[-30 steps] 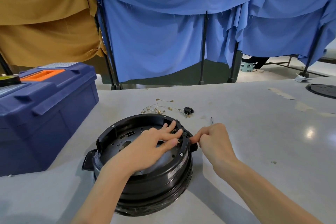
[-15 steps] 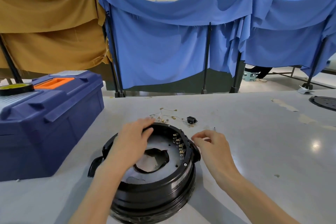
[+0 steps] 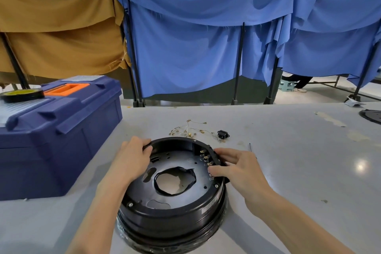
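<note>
Two hands grip one black housing beside one toolbox.

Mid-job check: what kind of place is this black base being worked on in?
Probably a workshop or repair-training bay: a blue toolbox sits on the grey worktable, loose wires with brass terminals lie behind the opened black appliance base, and cloth-draped partition frames screen the bench.

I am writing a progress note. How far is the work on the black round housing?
Done, it seems: a wire bundle and a small black socket lie loose on the table behind the black housing. In hand: the left hand grips its far left rim, the right hand pinches the right rim beside the brass terminals. Remaining: those terminals and the screws sit in the housing.
</note>
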A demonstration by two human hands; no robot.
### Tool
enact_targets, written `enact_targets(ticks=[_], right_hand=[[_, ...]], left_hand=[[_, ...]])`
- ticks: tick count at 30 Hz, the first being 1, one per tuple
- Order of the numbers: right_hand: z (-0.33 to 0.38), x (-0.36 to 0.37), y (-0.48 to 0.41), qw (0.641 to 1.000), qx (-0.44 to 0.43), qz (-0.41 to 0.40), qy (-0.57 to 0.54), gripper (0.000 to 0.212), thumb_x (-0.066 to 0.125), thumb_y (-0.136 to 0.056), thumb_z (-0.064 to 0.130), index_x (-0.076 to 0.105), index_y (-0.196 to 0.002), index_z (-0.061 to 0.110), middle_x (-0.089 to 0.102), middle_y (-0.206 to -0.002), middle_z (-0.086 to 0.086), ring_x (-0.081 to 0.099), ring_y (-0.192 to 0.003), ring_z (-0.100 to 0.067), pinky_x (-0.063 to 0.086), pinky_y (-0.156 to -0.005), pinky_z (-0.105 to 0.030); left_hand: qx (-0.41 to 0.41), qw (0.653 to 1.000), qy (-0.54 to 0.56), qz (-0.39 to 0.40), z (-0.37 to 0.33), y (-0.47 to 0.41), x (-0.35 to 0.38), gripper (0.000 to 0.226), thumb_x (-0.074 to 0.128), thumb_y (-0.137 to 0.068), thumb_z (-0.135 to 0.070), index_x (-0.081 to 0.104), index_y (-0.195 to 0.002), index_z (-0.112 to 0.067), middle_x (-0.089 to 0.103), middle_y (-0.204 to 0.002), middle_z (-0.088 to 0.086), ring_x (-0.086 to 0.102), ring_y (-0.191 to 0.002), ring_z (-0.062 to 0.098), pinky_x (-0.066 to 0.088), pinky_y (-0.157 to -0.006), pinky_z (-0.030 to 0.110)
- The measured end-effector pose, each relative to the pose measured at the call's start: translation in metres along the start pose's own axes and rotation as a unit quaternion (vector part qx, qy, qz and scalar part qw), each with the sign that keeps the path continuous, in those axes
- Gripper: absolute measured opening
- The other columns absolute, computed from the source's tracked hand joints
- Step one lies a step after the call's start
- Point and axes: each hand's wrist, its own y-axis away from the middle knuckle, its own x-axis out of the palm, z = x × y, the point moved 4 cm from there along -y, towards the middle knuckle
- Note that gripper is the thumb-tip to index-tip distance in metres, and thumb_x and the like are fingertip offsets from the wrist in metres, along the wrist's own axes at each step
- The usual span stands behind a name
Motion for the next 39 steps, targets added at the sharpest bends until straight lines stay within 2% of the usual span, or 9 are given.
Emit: enact_targets(ticks=[6,9,18,21,26,30,32,36,39], right_hand=[[-0.003,0.003,-0.007,1.0,0.011,0.003,0.006,0.061,0.079,-0.07,-0.002,0.063,-0.124,0.023,0.065,-0.118,0.012,0.059,-0.11,-0.001,0.041,-0.079,-0.011],[-0.004,0.0,-0.008,1.0,0.004,0.028,0.007,0.067,0.079,-0.072,0.001,0.06,-0.131,0.027,0.064,-0.123,0.013,0.06,-0.099,0.013,0.047,-0.071,-0.006],[-0.005,-0.003,-0.009,0.999,-0.003,0.034,0.009,0.08,0.083,-0.074,0.012,0.045,-0.142,0.033,0.06,-0.132,0.008,0.064,-0.105,-0.004,0.043,-0.075,-0.013],[-0.003,-0.001,-0.004,0.996,-0.016,0.039,0.074,0.084,0.089,-0.065,0.026,0.046,-0.137,0.033,0.054,-0.128,0.012,0.052,-0.116,-0.006,0.037,-0.077,-0.014],[-0.003,-0.007,-0.007,0.993,-0.031,0.018,0.11,0.051,0.079,-0.066,0.003,0.064,-0.102,0.035,0.064,-0.093,0.016,0.058,-0.078,0.015,0.043,-0.059,-0.003],[0.001,-0.017,-0.013,0.995,-0.013,0.041,0.092,0.066,0.078,-0.07,-0.002,0.06,-0.13,0.016,0.065,-0.116,0.01,0.059,-0.104,0.005,0.045,-0.093,-0.015],[0.001,-0.021,-0.016,0.996,0.006,0.059,0.065,0.066,0.076,-0.077,-0.001,0.054,-0.137,0.015,0.061,-0.131,0.004,0.055,-0.118,-0.005,0.041,-0.107,-0.029],[0.001,-0.031,-0.017,0.985,-0.007,0.025,0.172,0.069,0.081,-0.076,0.036,0.049,-0.137,0.031,0.051,-0.127,0.005,0.052,-0.114,-0.014,0.041,-0.087,-0.027],[-0.002,-0.036,-0.018,0.979,-0.009,0.016,0.201,0.071,0.084,-0.065,0.028,0.051,-0.128,0.031,0.055,-0.109,0.0,0.06,-0.097,-0.019,0.05,-0.078,-0.031]], left_hand=[[-0.003,1.0,0.01,0.0,-0.002,0.003,0.002,0.032,0.048,-0.1,-0.019,0.061,-0.128,-0.013,0.066,-0.122,0.014,0.054,-0.118,0.035,0.044,-0.096,0.04],[-0.003,1.0,0.003,0.007,-0.003,0.002,0.003,0.032,0.046,-0.1,-0.018,0.061,-0.127,-0.011,0.066,-0.121,0.016,0.054,-0.116,0.037,0.046,-0.095,0.042],[-0.001,1.0,-0.011,0.023,-0.004,0.003,0.005,0.041,0.044,-0.101,-0.022,0.047,-0.142,-0.019,0.061,-0.13,0.014,0.052,-0.122,0.035,0.045,-0.1,0.045],[0.014,0.999,-0.034,0.029,-0.006,0.003,0.005,0.048,0.041,-0.102,-0.023,0.034,-0.149,-0.031,0.06,-0.128,0.015,0.055,-0.114,0.036,0.047,-0.094,0.044],[0.023,0.996,-0.069,0.048,-0.013,0.005,0.002,0.044,0.046,-0.101,-0.024,0.042,-0.145,-0.025,0.059,-0.132,0.01,0.054,-0.117,0.032,0.046,-0.092,0.04],[0.013,0.997,-0.069,0.039,-0.019,0.0,-0.004,0.036,0.056,-0.096,-0.036,0.064,-0.118,-0.008,0.067,-0.112,0.013,0.06,-0.102,0.031,0.049,-0.086,0.04],[0.026,0.998,-0.048,0.037,-0.025,-0.002,-0.004,0.045,0.057,-0.095,-0.04,0.056,-0.131,-0.013,0.061,-0.127,0.01,0.059,-0.112,0.029,0.048,-0.096,0.042],[0.058,0.997,-0.043,0.04,-0.03,-0.005,-0.001,0.042,0.056,-0.097,-0.032,0.053,-0.138,-0.021,0.065,-0.122,0.007,0.061,-0.106,0.027,0.049,-0.094,0.042],[0.055,0.996,-0.062,0.031,-0.027,-0.005,0.0,0.033,0.063,-0.093,-0.028,0.066,-0.124,-0.017,0.069,-0.116,0.01,0.062,-0.103,0.029,0.05,-0.092,0.043]])
